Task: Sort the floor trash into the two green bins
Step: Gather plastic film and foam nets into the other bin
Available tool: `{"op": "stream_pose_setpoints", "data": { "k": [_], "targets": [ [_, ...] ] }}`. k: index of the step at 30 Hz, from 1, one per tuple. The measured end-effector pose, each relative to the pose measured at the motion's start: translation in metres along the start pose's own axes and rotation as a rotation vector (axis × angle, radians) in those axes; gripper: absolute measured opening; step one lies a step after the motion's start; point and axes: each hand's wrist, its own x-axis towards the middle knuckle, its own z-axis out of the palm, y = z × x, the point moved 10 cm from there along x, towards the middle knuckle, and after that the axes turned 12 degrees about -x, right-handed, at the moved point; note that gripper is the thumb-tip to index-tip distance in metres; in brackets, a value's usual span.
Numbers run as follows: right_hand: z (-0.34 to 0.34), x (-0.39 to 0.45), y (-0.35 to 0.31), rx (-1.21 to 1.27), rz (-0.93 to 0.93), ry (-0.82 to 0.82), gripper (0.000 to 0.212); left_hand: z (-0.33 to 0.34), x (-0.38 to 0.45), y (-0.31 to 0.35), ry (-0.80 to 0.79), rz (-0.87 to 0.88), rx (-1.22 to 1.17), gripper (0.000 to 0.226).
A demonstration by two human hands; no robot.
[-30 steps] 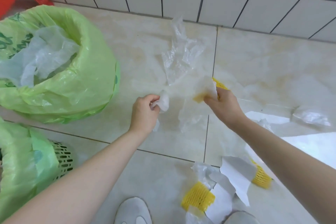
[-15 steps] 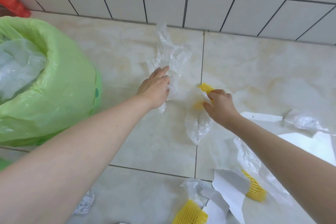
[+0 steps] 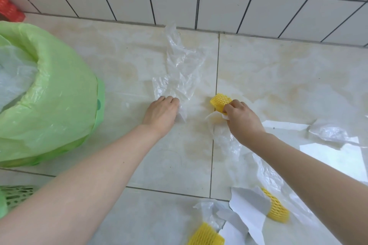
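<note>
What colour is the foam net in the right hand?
Yellow, with a mesh pattern: the foam net held by the right hand, head view.

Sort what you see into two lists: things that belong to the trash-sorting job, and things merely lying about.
Job: left hand gripping clear plastic bag; right hand holding yellow foam net; large green bin; second green bin; torn white paper.

Lying about: red object by the wall.
</note>
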Motion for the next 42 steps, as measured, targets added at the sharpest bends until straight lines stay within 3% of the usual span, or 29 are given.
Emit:
{"op": "stream_pose_setpoints", "data": {
  "k": [9, 16, 22, 28, 34, 42],
  "targets": [
    [-0.004, 0.009, -0.011, -0.163, -0.051, -0.049, 0.040, 0.002, -0.025, -0.016, -0.027, -0.184, -0.337, 0.025],
    [-0.020, 0.034, -0.014, -0.039, -0.015, -0.045, 0.042, 0.013, -0.041, -0.035, -0.046, -0.281, -0.478, 0.064],
    [-0.062, 0.090, -0.044, 0.010, -0.086, -0.023, 0.033, 0.008, -0.057, -0.057, -0.024, -0.235, -0.447, 0.033],
    [-0.063, 0.110, -0.086, -0.026, -0.169, 0.015, 0.032, -0.003, -0.073, -0.090, 0.012, -0.274, -0.431, 0.007],
    [-0.036, 0.136, -0.108, -0.096, -0.273, -0.048, 0.040, -0.010, -0.079, -0.101, 0.053, -0.244, -0.428, 0.046],
    [-0.039, 0.149, -0.106, 0.065, -0.147, -0.042, 0.036, -0.007, -0.075, -0.101, 0.013, -0.221, -0.373, 0.018]
  ]
}}
